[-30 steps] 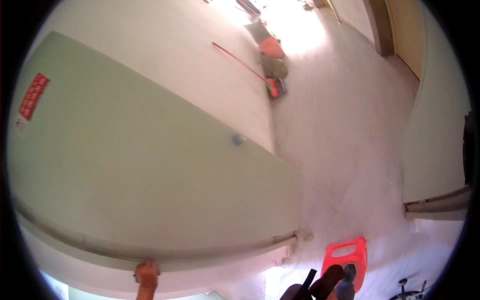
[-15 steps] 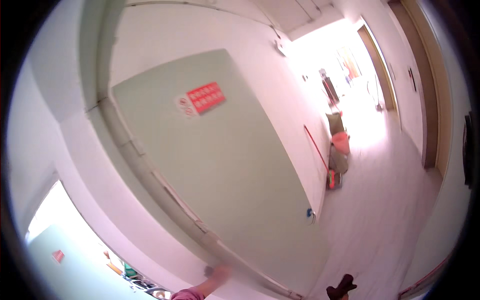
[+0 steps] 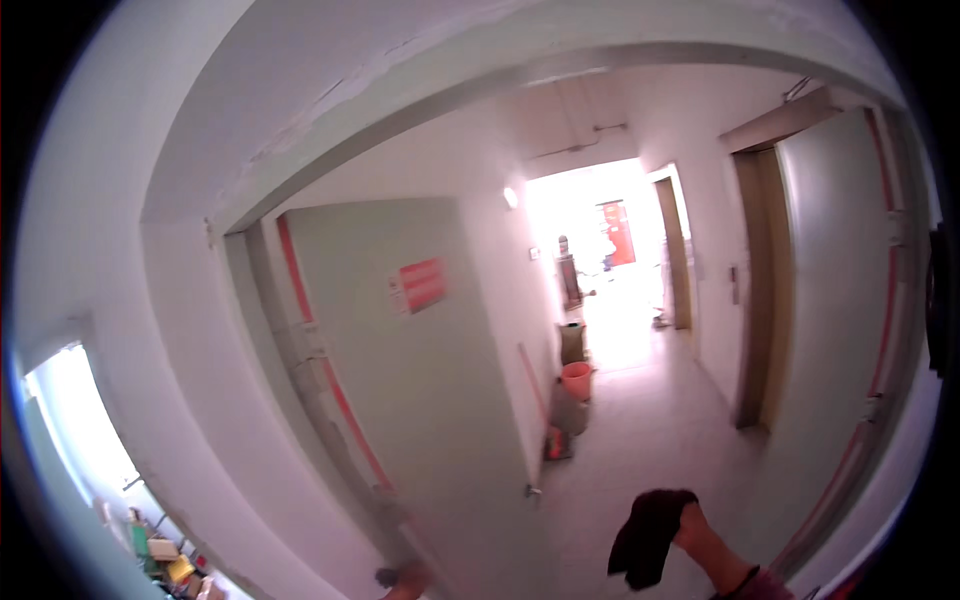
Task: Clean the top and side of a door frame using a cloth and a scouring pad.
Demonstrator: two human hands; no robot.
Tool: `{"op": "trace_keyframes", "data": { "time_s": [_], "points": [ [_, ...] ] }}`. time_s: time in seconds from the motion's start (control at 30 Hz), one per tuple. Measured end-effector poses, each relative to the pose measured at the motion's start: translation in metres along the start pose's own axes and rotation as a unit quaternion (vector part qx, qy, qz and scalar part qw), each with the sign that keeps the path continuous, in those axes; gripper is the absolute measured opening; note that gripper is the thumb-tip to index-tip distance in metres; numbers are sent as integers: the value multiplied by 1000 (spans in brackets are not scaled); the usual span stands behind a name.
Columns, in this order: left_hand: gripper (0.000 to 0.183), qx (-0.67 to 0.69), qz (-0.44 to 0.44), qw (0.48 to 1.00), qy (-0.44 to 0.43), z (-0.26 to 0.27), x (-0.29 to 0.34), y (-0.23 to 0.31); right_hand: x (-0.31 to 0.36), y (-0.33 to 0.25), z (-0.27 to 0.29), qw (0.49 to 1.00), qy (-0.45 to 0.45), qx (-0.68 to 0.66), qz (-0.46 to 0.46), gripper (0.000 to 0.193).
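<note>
A dark, limp cloth [image 3: 648, 538] hangs from my right hand [image 3: 692, 524] at the lower right, over the corridor floor. Its fingers are mostly behind the cloth, which droops to the left of the wrist. At the bottom edge, my left hand [image 3: 410, 578] is blurred and partly cut off, close to the foot of the pale green door [image 3: 400, 400]. Beside it is a small dark grey thing [image 3: 386, 577]; whether the hand holds it cannot be made out.
A doorway frame [image 3: 560, 68] arches around the view. The left door stands swung into the corridor, a second green door [image 3: 830, 270] on the right. Along the left wall are an orange bucket [image 3: 577, 380], a red-handled dustpan or broom [image 3: 557, 442] and a dark bin [image 3: 572, 343].
My view has levelled and swung, bringing the whole doorway and the right door into sight. My right hand with the dark cloth has come further up into view; the left has sunk toward the lower edge.
</note>
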State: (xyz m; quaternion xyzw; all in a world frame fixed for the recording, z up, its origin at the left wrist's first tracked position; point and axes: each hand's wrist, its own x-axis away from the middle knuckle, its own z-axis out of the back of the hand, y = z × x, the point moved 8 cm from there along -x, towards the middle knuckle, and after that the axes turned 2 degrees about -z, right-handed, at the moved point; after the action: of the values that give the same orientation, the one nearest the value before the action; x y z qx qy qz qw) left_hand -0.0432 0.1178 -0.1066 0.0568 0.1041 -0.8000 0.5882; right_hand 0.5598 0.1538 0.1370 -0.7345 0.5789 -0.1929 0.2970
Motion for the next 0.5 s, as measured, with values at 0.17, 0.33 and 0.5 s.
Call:
{"op": "trace_keyframes", "data": {
  "time_s": [0.17, 0.33, 0.5],
  "points": [
    [14, -82, 18, 992, -92, 10, -28, 23, 11, -150, -22, 949, -240, -91, 185, 33],
    [14, -127, 86, 981, -119, 66, -33, 55, 45, -305, -78, 832, 92, -2, 548, 33],
    [16, -183, 116, 968, -124, 138, -36, 88, 65, -420, -224, 156, 458, 547, 683, 35]
  ]
}}
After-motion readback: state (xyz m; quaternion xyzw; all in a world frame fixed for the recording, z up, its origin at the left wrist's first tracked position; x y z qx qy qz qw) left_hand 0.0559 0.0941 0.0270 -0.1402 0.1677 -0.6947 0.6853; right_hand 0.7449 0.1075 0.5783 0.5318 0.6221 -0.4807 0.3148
